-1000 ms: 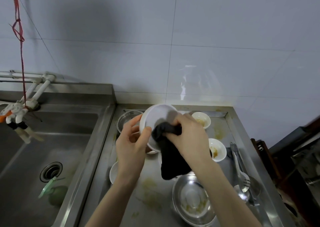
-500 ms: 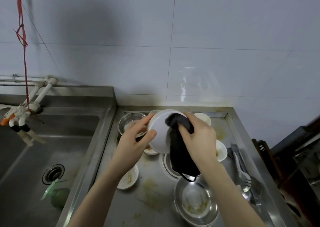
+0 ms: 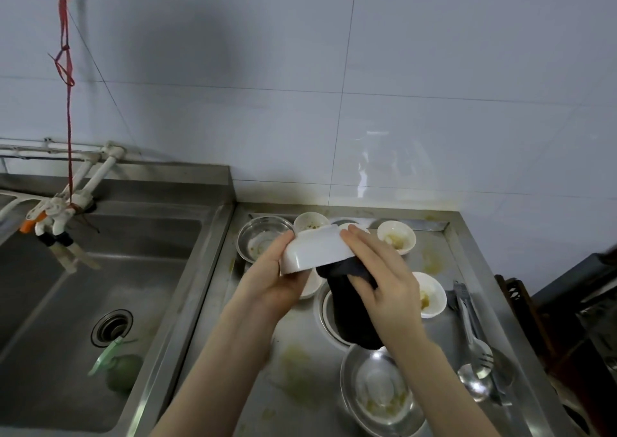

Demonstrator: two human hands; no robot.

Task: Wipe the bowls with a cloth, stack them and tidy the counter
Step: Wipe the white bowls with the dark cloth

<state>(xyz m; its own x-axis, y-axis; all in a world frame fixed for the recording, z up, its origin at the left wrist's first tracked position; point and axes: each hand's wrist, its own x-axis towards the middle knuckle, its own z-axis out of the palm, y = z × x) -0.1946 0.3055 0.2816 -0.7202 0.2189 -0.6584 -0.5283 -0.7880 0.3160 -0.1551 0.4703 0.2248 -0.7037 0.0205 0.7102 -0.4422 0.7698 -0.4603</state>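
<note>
Crowded counter (image 3: 444, 263); white bowl (image 3: 317, 248) between hands (image 3: 334, 269).

dim cool light, tile wall (image 3: 434, 119) glare, soft wide-angle blur

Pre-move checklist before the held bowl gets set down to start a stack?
1. Left hand grips white bowl by the rim: ok.
2. Right hand holds dark cloth against the bowl: ok.
3. Bowl inside wiped clean: cannot tell, it faces away.
4. Bare patch on counter for a stack: ok, near the left edge.
5. Other bowls ready to stack: not ok, small white bowl and steel bowl show residue.
6. Counter wiped: not ok, yellowish smears.
</note>
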